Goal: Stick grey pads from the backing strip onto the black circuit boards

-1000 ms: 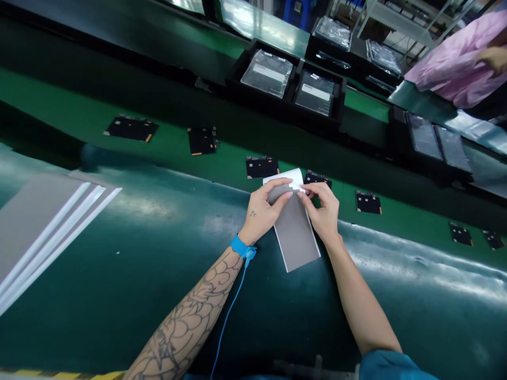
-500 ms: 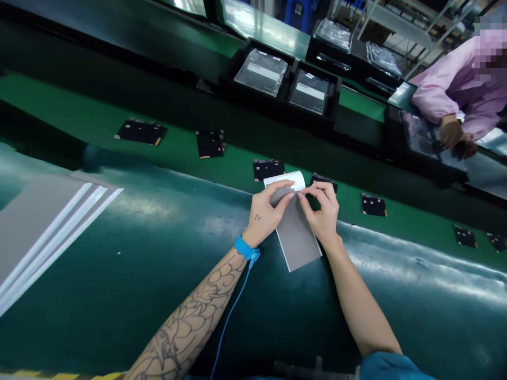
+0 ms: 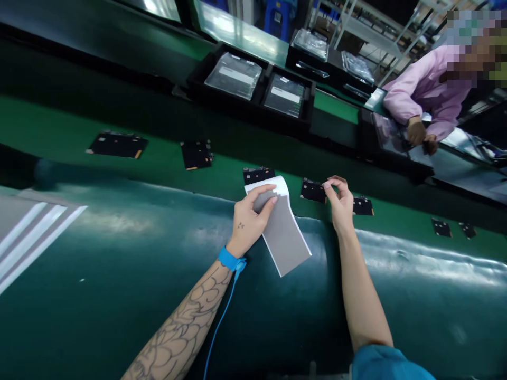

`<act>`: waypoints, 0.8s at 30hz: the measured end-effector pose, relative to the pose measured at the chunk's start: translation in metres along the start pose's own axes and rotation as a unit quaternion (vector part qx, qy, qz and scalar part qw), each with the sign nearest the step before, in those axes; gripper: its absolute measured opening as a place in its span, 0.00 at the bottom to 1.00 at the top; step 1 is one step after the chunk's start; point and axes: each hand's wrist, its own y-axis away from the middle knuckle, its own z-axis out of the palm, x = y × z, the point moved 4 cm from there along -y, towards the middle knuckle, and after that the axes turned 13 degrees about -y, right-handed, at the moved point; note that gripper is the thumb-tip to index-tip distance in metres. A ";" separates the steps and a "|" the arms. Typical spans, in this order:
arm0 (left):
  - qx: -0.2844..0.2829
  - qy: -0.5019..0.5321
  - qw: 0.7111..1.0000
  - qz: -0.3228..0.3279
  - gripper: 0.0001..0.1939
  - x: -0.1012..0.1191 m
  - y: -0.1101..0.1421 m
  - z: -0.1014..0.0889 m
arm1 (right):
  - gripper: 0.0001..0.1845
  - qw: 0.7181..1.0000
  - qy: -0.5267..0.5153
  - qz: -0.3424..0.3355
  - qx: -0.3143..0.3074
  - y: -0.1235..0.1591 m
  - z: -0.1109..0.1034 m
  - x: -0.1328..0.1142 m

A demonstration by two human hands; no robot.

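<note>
My left hand point(image 3: 250, 217) grips the upper end of a grey sheet on a white backing point(image 3: 284, 237) that lies on the dark green bench; thumb and fingers pinch its top edge, which curls up. My right hand point(image 3: 339, 203) is lifted to the right of the sheet, thumb and forefinger pinched together on something too small to make out. It hovers over a small black circuit board point(image 3: 312, 190) on the green conveyor belt point(image 3: 166, 148). A blue wrist strap point(image 3: 229, 259) with a cord sits on my left wrist.
More black boards point(image 3: 116, 144) lie along the belt. Black trays point(image 3: 253, 84) with bagged parts stand behind it. Stacked grey and white sheets point(image 3: 27, 232) lie at the left. A person in a pink coat point(image 3: 428, 95) works at the far right.
My right hand left the sheet's top edge and moved right, pinched, over the belt. My left hand still holds the sheet. The view shifted, and the person in pink leaned further in.
</note>
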 end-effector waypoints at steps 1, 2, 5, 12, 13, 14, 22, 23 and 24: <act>0.000 -0.005 1.000 -0.002 0.12 -0.001 0.000 0.000 | 0.22 1.000 0.005 0.018 0.013 -0.005 -0.014 0.008; 0.001 -0.009 1.000 -0.002 0.12 -0.002 0.000 0.000 | 0.25 0.999 0.013 0.033 0.021 -0.008 -0.026 0.015; 0.003 -0.011 1.000 -0.002 0.13 -0.003 0.001 0.001 | 0.29 0.997 0.049 0.058 0.016 -0.013 -0.046 0.033; -0.004 -0.024 1.000 0.004 0.13 -0.003 0.002 0.000 | 0.26 0.982 0.186 0.001 -0.030 -0.025 -0.050 0.050; -0.004 -0.025 1.000 0.004 0.13 -0.004 0.002 0.000 | 0.25 0.980 0.196 -0.005 -0.038 -0.027 -0.051 0.052; -0.005 -0.025 1.000 0.004 0.13 -0.004 0.003 0.000 | 0.24 0.978 0.204 -0.010 -0.046 -0.028 -0.052 0.053; -0.005 -0.019 1.000 0.008 0.13 -0.002 0.003 -0.001 | 0.18 0.970 0.233 -0.021 -0.060 -0.027 -0.059 0.056; -0.005 -0.019 1.000 0.007 0.12 -0.002 0.003 -0.001 | 0.17 0.969 0.239 -0.023 -0.056 -0.027 -0.060 0.056; -0.005 -0.019 1.000 0.008 0.12 -0.002 0.002 -0.001 | 0.16 0.969 0.240 -0.025 -0.044 -0.028 -0.061 0.055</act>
